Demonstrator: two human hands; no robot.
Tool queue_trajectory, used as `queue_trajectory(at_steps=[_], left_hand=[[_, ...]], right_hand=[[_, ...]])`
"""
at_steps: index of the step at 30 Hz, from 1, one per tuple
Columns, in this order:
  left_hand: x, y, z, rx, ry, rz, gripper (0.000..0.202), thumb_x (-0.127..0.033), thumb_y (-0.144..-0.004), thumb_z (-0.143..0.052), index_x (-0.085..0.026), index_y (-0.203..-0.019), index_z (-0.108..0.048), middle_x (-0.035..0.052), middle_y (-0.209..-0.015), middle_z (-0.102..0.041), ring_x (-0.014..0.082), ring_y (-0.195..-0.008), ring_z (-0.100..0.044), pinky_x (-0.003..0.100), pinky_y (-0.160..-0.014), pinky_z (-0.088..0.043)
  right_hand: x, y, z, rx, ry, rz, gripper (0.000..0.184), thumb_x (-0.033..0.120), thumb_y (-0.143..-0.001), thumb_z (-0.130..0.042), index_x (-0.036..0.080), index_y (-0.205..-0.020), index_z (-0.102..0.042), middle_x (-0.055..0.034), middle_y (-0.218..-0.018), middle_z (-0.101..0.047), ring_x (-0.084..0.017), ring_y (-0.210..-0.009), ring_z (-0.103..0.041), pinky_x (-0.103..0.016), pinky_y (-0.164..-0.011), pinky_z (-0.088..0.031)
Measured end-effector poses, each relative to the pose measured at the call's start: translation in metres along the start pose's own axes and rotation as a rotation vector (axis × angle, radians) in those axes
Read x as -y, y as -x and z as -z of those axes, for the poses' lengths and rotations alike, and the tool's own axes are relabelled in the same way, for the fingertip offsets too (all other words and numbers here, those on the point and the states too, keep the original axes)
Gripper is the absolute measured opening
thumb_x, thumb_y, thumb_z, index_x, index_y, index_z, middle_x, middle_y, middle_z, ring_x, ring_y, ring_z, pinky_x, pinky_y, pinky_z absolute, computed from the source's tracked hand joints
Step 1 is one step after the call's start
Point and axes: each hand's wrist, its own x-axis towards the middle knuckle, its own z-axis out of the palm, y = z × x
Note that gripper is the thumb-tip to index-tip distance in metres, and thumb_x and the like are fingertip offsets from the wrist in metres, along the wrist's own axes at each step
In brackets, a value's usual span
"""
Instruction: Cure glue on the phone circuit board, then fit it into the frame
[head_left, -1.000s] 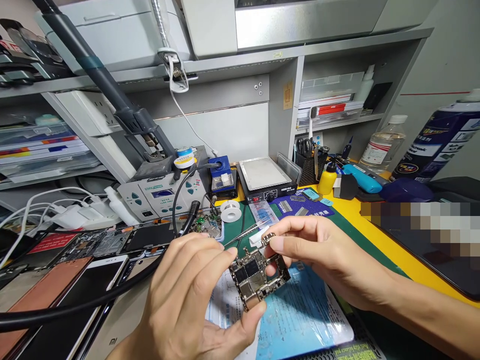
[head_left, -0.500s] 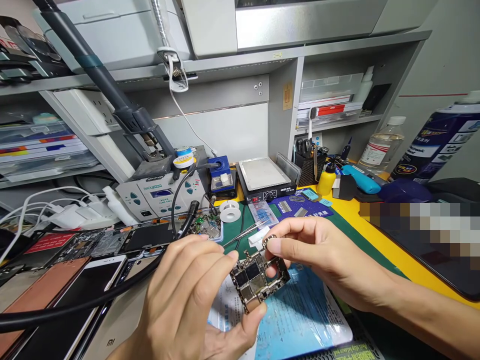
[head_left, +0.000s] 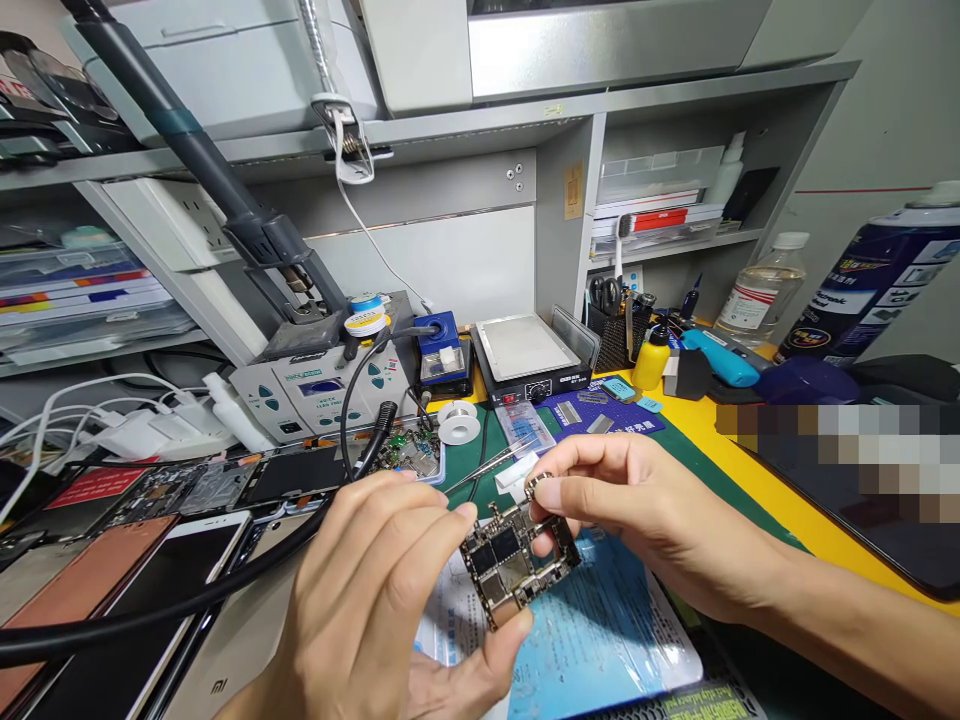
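While above a blue sheet [head_left: 592, 630], a phone logic board [head_left: 514, 565] pinched between left hand [head_left: 367, 590] and right hand [head_left: 645, 510], both grasping its edges.

Pale grey wall [head_left: 896, 120] at right, thin red line running across it. Grey shelving unit [head_left: 570, 200] behind yellow tabletop [head_left: 757, 490], stacked boxes and papers on its shelves. White back panel [head_left: 424, 270] below long shelf. Stainless-fronted appliance [head_left: 600, 50] above shelf. Even indoor light, soft shine on steel.
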Motion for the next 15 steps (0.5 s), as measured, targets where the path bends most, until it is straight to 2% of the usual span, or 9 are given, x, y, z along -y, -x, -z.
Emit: queue_trajectory(at_steps=[15], left_hand=[[-0.0009,0.0018,0.0023,0.005,-0.007,-0.029,0.059,-0.024,-0.057,-0.090,-0.003,-0.105,-0.061,0.0140,-0.089,-0.070,0.0255,-0.090,-0.064,0.051,-0.085,-0.056]], right_hand=[[-0.0012,0.0004,-0.0007,0.004,0.038,0.026,0.024,0.031,-0.074,-0.084,0.015,-0.080,-0.068,0.0018,-0.072,-0.066,-0.011,-0.067,-0.064,-0.025,-0.066,-0.041]])
